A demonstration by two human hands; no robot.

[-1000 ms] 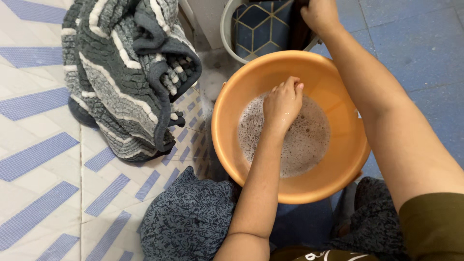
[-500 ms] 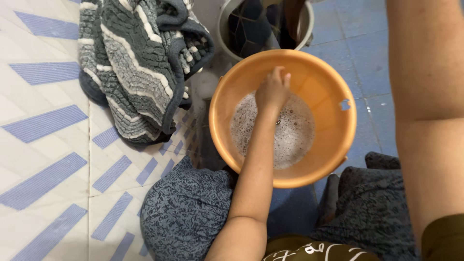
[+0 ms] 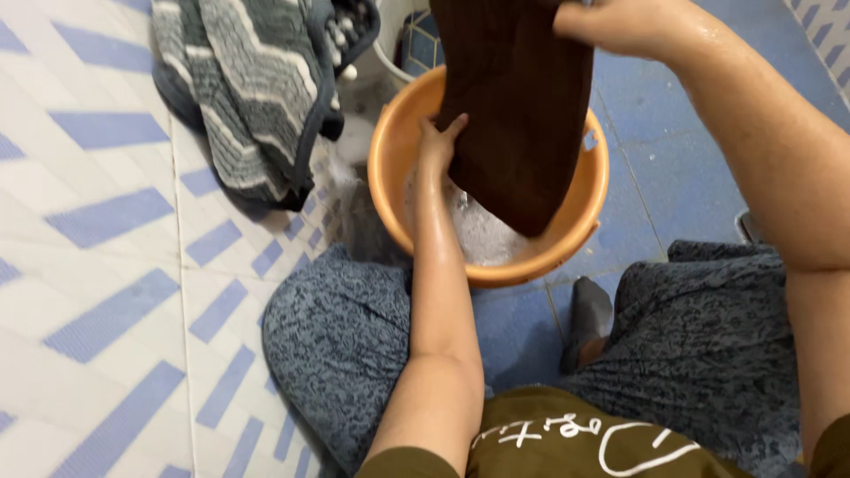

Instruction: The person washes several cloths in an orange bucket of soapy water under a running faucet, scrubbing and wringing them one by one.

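head view, both hands holding brown cloth (image 3: 522, 106), over orange basin (image 3: 390, 159)

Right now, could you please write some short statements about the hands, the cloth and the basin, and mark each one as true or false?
1. The right hand holds the dark brown cloth by its top, above the orange basin. True.
2. The left hand rests on the floor. False: it touches the cloth's edge over the basin.
3. The basin holds foamy water. True.
4. The grey striped textile lies inside the basin. False: it lies beside it, on the tiled surface.
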